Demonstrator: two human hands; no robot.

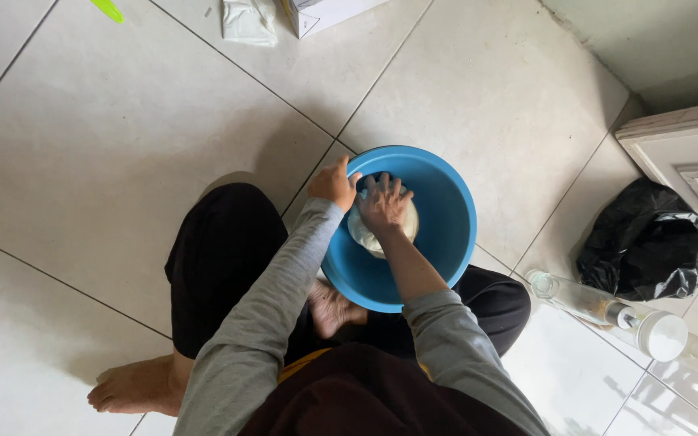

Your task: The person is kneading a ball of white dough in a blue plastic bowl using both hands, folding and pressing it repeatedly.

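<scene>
While your right hand [383, 203] presses flat, fingers spread, on the pale lump [373, 234] at the bottom of the blue bowl [446, 234], keep your left hand [333, 182] closed over the bowl's rim so it doesn't slide. Push with the palm, not the fingertips. The bowl sits on the tiled floor [123, 145] between your legs. Right of the bowl: black bag [646, 242], clear bottle [579, 297], white lid [662, 336]. Above the bowl: white box [321, 12], crumpled packet [248, 20].
</scene>
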